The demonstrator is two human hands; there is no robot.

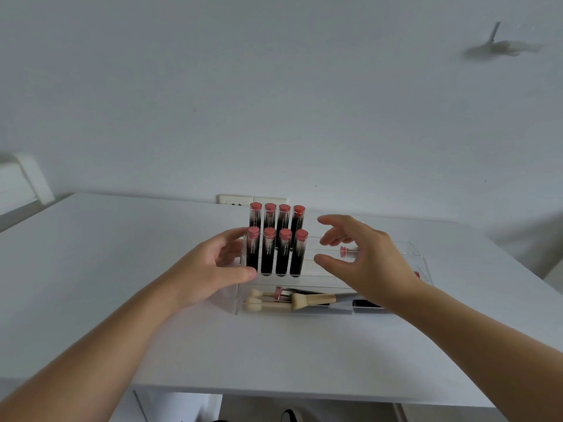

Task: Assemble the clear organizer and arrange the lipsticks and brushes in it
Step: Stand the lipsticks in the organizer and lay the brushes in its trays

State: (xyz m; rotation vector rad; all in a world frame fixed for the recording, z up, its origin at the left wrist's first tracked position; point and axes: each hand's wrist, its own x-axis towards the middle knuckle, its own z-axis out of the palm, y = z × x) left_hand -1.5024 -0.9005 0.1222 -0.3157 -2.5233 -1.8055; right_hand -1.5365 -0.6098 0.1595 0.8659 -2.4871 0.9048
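A clear organizer (422, 254) stands on the white table. Several dark lipsticks (275, 239) with pink tops stand upright in two rows in its left part. One lipstick (347, 252) lies flat further right. Makeup brushes (307, 300) with pale handles lie in the front drawer. My left hand (213, 263) touches the organizer's left side, thumb at the front corner, fingers spread. My right hand (362, 257) hovers over the middle of the organizer, fingers spread, holding nothing.
The white table (106, 269) ends at its front edge near the bottom. A wall socket (234, 200) sits behind the lipsticks. A white wall fills the background. A chair back (21, 181) shows at the far left.
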